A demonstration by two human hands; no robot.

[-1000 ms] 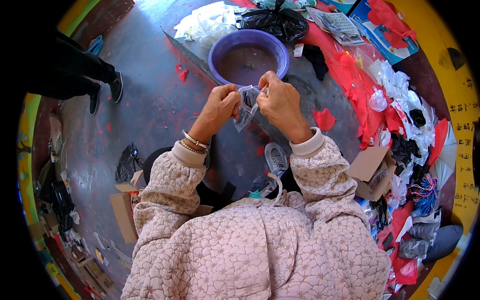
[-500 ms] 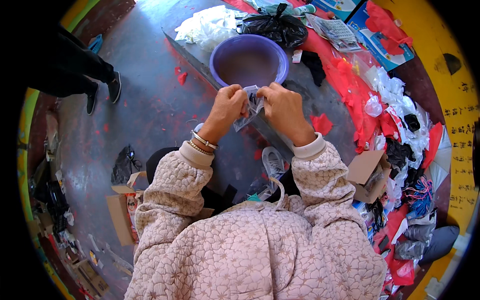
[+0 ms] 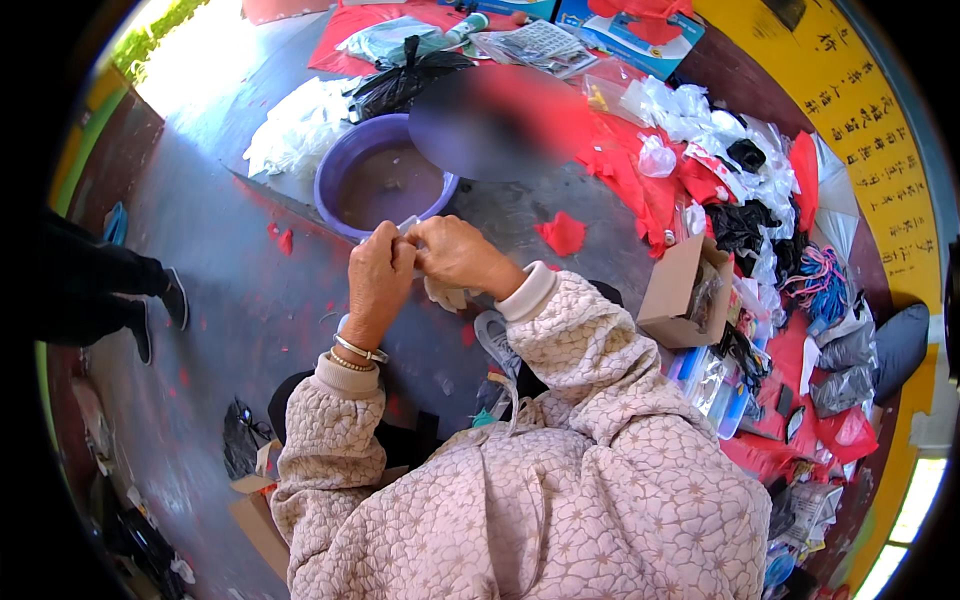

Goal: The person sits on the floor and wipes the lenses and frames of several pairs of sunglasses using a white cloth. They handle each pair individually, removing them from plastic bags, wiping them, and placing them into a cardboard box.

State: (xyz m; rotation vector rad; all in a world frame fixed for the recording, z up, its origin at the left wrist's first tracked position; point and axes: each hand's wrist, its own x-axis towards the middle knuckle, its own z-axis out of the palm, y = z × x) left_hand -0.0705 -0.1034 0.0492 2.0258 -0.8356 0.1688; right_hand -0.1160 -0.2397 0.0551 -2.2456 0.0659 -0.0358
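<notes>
A small clear plastic bag point(image 3: 407, 224) is pinched between my two hands, just in front of the purple basin point(image 3: 330, 200). Most of it is covered by my fingers. My left hand point(image 3: 381, 275) is closed on its left side, wearing bracelets at the wrist. My right hand point(image 3: 462, 258) is closed too, its fingertips meeting those of the left. Below the right palm hangs a pale cream piece point(image 3: 447, 296); whether it belongs to the bag I cannot tell. Murky brownish water point(image 3: 390, 185) fills part of the basin.
White plastic bags point(image 3: 300, 125) and a knotted black bag point(image 3: 405, 82) lie behind the basin. Along the right are red sheeting point(image 3: 640, 190), heaped plastic bags and an open cardboard box point(image 3: 672, 295). A person's dark-trousered legs point(image 3: 100, 285) stand at left. A blurred patch hides part of the back.
The view has swung, so the basin sits further left. My hands have come closer together, with the right hand against the left, and less of the plastic bag shows.
</notes>
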